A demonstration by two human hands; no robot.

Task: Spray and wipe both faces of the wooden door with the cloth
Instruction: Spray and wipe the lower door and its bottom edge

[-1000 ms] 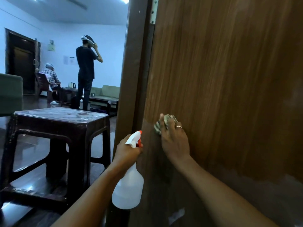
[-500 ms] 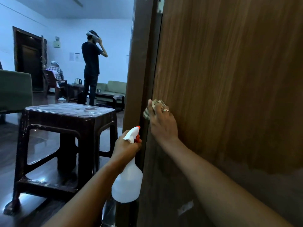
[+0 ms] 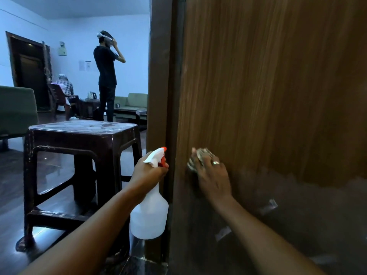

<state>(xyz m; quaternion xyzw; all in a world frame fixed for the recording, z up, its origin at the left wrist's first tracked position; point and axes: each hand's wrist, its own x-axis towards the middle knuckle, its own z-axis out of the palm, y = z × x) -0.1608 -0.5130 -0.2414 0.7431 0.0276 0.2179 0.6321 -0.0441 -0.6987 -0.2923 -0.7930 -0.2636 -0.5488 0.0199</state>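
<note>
Wooden door (image 3: 278,96): fills the right of frame; lower band darker, apparently damp.
Spray bottle (image 3: 149,215): lower centre, left hand (image 3: 148,173) fingers wrapped round its neck.
Right hand (image 3: 212,175): fingers flat, pressing the cloth (image 3: 200,155) on the door, now lower and off the hinge edge. Wiping continues; this face looks unfinished.
</note>
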